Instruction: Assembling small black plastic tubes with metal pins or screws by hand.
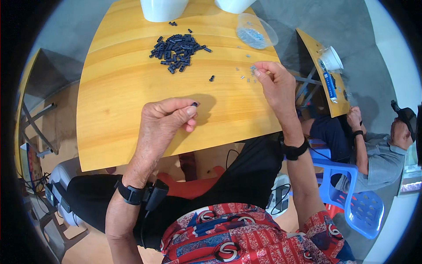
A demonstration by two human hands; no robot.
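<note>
My left hand (165, 121) is closed in a pinch above the near part of the wooden table, holding a small black plastic piece (194, 104) between thumb and forefinger. My right hand (277, 86) reaches to the table's right side, its thumb and forefinger pinched together over small silvery metal pins (249, 80). Whether a pin is between those fingertips is too small to tell. A heap of short black plastic pieces (176, 50) lies farther back, left of my right hand. One single black piece (212, 78) lies apart between the heap and my hands.
A clear shallow plastic bowl (266, 32) with metal pins stands at the table's far right edge. Two white containers (163, 9) are at the back. To the right, another person (378, 154) sits by a second table (310, 46), beside a blue plastic chair (351, 198).
</note>
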